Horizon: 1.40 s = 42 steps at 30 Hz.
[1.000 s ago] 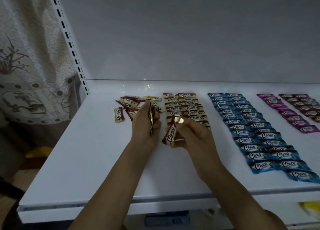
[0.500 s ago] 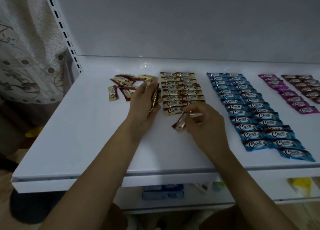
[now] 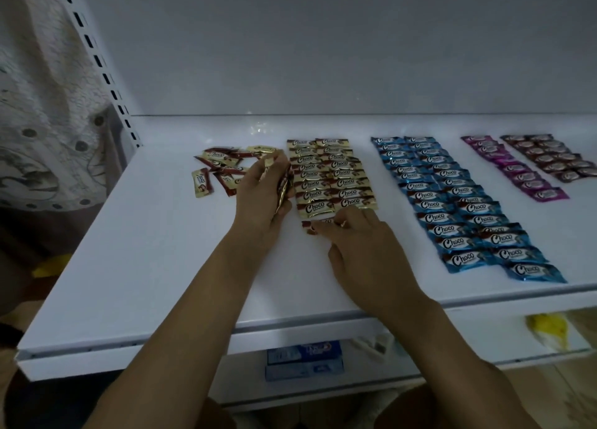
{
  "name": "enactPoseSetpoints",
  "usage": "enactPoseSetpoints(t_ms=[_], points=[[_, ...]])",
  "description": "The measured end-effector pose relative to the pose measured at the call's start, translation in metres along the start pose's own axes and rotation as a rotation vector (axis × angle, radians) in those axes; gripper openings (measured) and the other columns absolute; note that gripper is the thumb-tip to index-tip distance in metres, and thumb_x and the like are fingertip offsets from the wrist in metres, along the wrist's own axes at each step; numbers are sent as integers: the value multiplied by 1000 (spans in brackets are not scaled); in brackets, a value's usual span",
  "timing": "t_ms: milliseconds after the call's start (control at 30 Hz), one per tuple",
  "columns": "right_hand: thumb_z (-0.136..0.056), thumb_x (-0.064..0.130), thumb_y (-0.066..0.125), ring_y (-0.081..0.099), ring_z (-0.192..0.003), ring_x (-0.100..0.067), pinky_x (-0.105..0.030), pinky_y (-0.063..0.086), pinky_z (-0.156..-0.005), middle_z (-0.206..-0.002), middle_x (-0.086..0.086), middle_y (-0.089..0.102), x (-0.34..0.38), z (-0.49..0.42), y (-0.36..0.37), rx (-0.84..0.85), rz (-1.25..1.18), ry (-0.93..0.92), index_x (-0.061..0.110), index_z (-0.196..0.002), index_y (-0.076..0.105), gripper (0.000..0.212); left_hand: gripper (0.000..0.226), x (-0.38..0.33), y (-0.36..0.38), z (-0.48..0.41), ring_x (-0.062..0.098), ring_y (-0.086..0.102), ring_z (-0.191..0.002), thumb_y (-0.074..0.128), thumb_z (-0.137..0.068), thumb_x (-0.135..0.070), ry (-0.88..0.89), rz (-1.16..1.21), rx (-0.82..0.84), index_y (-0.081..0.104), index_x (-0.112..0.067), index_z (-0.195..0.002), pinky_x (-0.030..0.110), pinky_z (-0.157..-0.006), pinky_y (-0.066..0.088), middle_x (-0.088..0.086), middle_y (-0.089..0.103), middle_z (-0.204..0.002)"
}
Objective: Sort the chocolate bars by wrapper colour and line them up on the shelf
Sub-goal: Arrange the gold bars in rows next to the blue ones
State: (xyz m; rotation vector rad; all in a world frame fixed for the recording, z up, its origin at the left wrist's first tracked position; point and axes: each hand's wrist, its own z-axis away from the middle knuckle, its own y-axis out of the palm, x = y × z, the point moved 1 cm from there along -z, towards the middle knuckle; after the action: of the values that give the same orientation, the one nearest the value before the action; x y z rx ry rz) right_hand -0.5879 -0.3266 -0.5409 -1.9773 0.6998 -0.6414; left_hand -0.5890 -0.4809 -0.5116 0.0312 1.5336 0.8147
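Note:
On the white shelf (image 3: 135, 267) lie two columns of gold chocolate bars (image 3: 329, 176), two columns of blue bars (image 3: 458, 202), a pink row (image 3: 517, 170) and brown rows (image 3: 555, 160). A loose heap of gold bars (image 3: 219, 167) lies at the back left. My left hand (image 3: 261, 199) grips a small stack of gold bars (image 3: 284, 186) on edge, just left of the gold columns. My right hand (image 3: 358, 244) pinches one gold bar (image 3: 311, 226) and holds it flat on the shelf at the near end of the left gold column.
A slotted shelf upright (image 3: 97, 63) and a patterned curtain (image 3: 38, 112) stand at the left. Below the shelf's front edge lie a blue box (image 3: 303, 359), white items (image 3: 371, 346) and a yellow packet (image 3: 549, 328). The grey back wall (image 3: 323, 41) closes the shelf behind.
My right hand turned the single gold bar from upright to flat and brought it down to the shelf below the left gold column. My left hand kept its stack.

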Motion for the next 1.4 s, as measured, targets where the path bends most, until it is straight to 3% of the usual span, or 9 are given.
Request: enactPoseSetpoints(t_ms=[367,467,567,700,833,1067,1233,1333,1400], points=[[-85,24,32,46,-100,-18,-30,34,-77,-117,1,65,-2,3,8,-49,-66,4,20,-120,63,47,17,8,-8,32,6,60,-64,58,-96,-20,221,-349,-57,62,-13,-110,17,-49,43,-4,63,-80],[-97,37,39,58,-91,-14,-29,44,-74,-103,2,69,8,2,-8,-148,-372,121,20,-117,64,37,9,15,-11,39,6,66,-79,59,-95,-16,299,-332,-74,64,-17,-102,20,-62,50,-4,68,-89],[-89,48,56,61,-73,-5,-24,49,-66,-81,9,68,23,-4,-12,15,-786,311,30,-94,63,20,7,15,-13,39,10,64,-77,60,-94,-15,332,-326,-50,64,-20,-97,21,-61,49,-4,67,-86],[-85,26,68,64,-61,-13,-28,54,-60,-71,0,69,30,-12,-7,12,-1043,440,20,-78,62,10,7,17,-17,37,20,66,-84,63,-92,-15,374,-372,-98,64,-22,-94,40,-70,55,3,69,-89],[-89,10,63,63,-56,-7,-15,48,-51,-72,-5,70,29,-7,-12,-45,-1138,446,8,-81,66,8,9,18,-16,39,25,68,-90,65,-91,-17,399,-433,-132,63,-26,-92,47,-81,56,4,70,-93],[-92,8,55,62,-51,-16,-20,42,-45,-65,-4,67,16,3,-18,-230,-1372,571,11,-85,60,10,4,13,-16,44,8,57,-58,61,-93,-19,279,-354,-114,62,-18,-97,21,-42,40,-4,64,-75],[-94,6,52,68,-61,-17,-21,48,-51,-72,-2,70,15,4,-20,-327,-1536,632,10,-108,60,17,14,12,-14,46,8,55,-56,61,-93,-22,224,-384,-37,64,-20,-106,19,-41,37,-3,67,-80],[-93,4,52,70,-66,-18,-23,52,-55,-74,-1,71,15,4,-21,-355,-1595,649,9,-111,59,19,24,16,-15,46,9,67,-76,66,-91,-22,294,-535,77,65,-20,-114,21,-57,52,-3,71,-97],[-91,6,57,69,-66,-17,-25,53,-57,-73,-3,70,15,4,-21,-370,-1602,672,9,-101,61,11,28,18,-15,47,12,69,-90,69,-88,-25,348,-660,159,65,-21,-115,37,-75,59,-6,71,-102]])
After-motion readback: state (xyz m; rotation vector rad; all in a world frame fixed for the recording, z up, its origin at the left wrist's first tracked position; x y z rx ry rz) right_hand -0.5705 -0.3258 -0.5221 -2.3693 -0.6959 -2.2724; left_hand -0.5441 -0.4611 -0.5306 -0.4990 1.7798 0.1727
